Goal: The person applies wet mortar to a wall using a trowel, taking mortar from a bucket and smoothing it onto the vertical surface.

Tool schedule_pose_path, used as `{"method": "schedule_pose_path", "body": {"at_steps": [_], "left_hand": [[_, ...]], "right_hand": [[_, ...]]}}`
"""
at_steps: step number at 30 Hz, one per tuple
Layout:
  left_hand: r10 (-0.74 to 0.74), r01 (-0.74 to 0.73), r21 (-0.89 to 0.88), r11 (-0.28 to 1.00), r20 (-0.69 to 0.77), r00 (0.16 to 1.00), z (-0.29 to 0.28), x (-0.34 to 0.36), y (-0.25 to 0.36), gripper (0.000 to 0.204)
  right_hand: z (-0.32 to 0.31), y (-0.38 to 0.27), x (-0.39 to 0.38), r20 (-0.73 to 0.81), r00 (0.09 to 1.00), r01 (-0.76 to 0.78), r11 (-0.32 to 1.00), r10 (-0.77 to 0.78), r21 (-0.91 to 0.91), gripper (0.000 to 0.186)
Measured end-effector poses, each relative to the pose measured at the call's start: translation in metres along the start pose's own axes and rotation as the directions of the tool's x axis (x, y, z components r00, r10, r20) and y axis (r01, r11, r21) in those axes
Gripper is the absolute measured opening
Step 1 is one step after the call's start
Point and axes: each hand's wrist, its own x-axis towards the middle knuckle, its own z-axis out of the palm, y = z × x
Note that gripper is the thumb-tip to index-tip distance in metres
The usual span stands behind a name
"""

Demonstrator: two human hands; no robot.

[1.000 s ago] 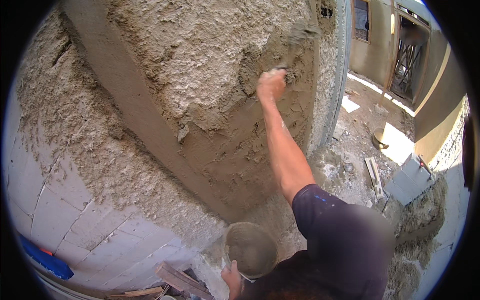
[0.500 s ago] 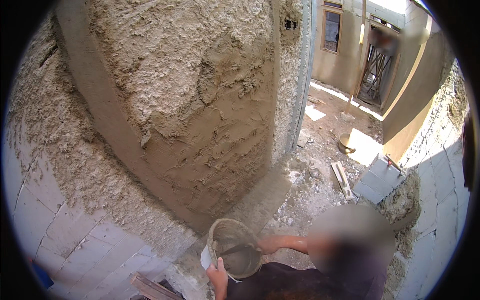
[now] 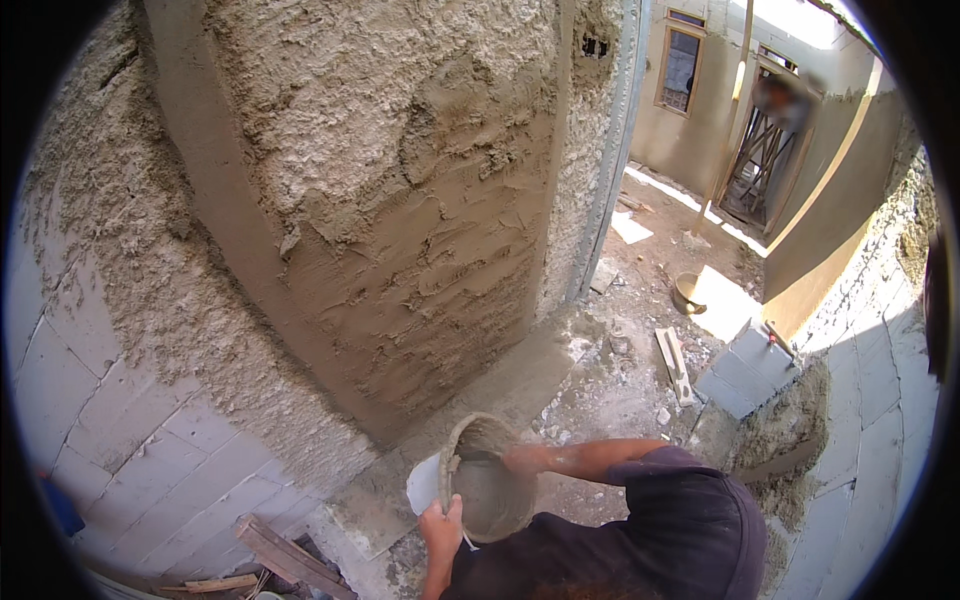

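From the head view, we look down at a mortar bucket (image 3: 446, 462) at the foot of a wall, its mouth tipped toward us and grey-brown mortar (image 3: 495, 500) inside. Our left hand (image 3: 440, 525) grips the near-left part of its rim, the thumb hooked over the edge. Our right hand (image 3: 520, 460) reaches into the mouth from the right side; the fingers are hidden, so we cannot tell whether they are closed on anything.

Above the bucket, a patch of wet mortar (image 3: 450, 260) covers the lower part of the rough wall (image 3: 330, 90), between a smooth slanting mortar band (image 3: 240, 240) on the left and a grey metal strip (image 3: 612, 150) on the right. Pale blocks (image 3: 140, 470) show at lower left, with wooden offcuts (image 3: 285, 560) below them. On the rubble-strewn ground to the right we see a flat wooden piece (image 3: 673, 365), a grey block (image 3: 745, 370) and, farther off, a basin (image 3: 688, 293).
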Motion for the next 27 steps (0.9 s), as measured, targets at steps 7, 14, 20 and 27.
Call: {"method": "schedule_pose_path", "body": {"at_steps": [7, 14, 20, 27], "left_hand": [[-0.056, 0.052, 0.06, 0.997, 0.07, 0.996, -0.014, -0.014, 0.01, 0.027], [-0.189, 0.173, -0.107, 0.979, -0.167, 0.968, -0.032, -0.019, -0.014, 0.047], [-0.381, 0.279, -0.324, 0.904, -0.317, 0.868, -0.057, -0.007, -0.021, 0.042], [-0.405, 0.311, -0.283, 0.907, -0.388, 0.828, -0.055, -0.008, -0.058, 0.032]], "right_hand": [[0.019, -0.03, 0.003, 0.686, 0.685, -0.179, 0.856, -0.246, 0.485, 0.032], [-0.008, -0.093, -0.048, 0.455, 0.663, -0.583, -0.028, -0.595, 0.812, 0.009], [-0.037, -0.11, -0.07, 0.221, 0.84, -0.407, -0.307, -0.495, 0.86, 0.015], [-0.168, -0.13, -0.101, -0.208, 0.977, 0.158, -0.476, -0.054, 0.865, 0.019]]}}
